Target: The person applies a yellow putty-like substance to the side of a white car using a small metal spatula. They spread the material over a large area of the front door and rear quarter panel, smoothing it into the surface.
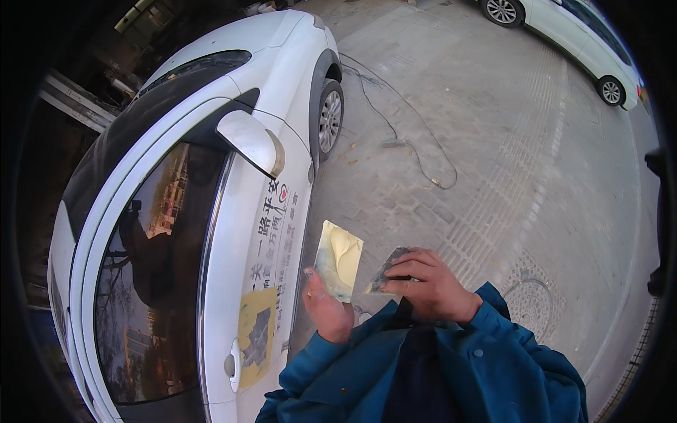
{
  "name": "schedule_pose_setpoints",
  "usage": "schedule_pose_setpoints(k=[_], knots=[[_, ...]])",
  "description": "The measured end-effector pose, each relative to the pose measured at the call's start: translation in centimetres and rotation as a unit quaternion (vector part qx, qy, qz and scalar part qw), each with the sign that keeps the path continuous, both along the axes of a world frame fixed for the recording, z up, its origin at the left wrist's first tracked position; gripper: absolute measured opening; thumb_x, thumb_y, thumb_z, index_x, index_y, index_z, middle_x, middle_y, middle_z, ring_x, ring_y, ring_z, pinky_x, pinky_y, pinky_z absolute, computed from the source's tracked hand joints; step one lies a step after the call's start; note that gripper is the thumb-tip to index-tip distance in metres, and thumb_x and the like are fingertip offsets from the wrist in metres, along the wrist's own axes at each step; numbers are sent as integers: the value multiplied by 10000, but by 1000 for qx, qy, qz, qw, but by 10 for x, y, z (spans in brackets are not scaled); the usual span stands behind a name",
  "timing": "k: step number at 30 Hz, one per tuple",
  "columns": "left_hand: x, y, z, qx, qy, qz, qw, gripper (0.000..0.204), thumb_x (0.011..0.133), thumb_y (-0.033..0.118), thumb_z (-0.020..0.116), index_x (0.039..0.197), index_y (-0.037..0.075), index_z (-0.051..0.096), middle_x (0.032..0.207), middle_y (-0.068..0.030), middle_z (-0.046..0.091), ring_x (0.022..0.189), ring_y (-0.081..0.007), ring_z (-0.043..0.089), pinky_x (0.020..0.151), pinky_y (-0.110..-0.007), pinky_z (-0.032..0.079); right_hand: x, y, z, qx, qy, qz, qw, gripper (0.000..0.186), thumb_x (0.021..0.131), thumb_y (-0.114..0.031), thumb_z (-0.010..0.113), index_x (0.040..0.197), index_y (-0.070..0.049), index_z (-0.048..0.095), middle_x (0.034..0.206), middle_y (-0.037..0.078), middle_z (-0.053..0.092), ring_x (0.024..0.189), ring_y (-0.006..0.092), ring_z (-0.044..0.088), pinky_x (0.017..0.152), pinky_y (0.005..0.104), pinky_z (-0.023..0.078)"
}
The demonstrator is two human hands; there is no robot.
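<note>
Some dark lettering (266,223) left of yellow-smeared board (339,261)

From here I see daylit grey paving (451,77), a ribbed strip (504,176) across it, a manhole cover (529,304) near right and a white car (575,39) far right
</note>
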State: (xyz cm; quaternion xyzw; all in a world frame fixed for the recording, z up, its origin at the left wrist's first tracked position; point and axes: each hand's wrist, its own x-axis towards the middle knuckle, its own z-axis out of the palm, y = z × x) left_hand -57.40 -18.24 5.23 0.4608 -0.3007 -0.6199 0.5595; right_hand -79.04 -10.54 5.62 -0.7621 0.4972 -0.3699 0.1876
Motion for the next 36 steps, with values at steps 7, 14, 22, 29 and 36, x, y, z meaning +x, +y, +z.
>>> schedule_pose_setpoints(k=[7,14,22,29,36], knots=[[22,-25,-51,15,-12,167,986,593,996,236,686,1445,-109,508,1222,-217,671,1109,-352,673,984,-431,548,-82,-73,-132,362,-602,-190,686,254,1043,-51,571,1245,-9,720,1236,111,736,1142,285,701,1008,386,551],[48,-52,-109,162,50,208,963,584,896,152,838,1366,-70,574,1069,-173,677,987,-353,700,860,-412,583,-105,-163,-248,390,-755,-207,485,303,1046,-157,557,1255,40,656,1193,149,746,1121,288,712,1028,425,543],[38,-166,-203,212,140,-42,966,619,1132,516,460,1387,-36,574,1327,-210,686,1220,-345,704,1038,-505,591,-60,-292,-383,484,-700,-282,443,229,1032,-181,629,1162,-2,690,1134,124,742,1053,269,714,957,386,554],[22,-195,-356,208,-5,19,978,635,1127,538,450,1328,-47,595,1210,-218,726,1122,-365,738,1034,-522,586,7,-406,-525,489,-715,-241,438,278,1051,-206,635,1224,8,677,1153,103,717,1027,258,703,921,405,558],[16,-237,-508,191,101,126,968,794,1027,732,459,1252,-2,660,940,-197,698,806,-352,637,724,-508,524,59,-505,-622,486,-711,-190,472,274,1072,-223,610,1236,-8,658,1185,91,709,1079,242,692,941,414,569]])
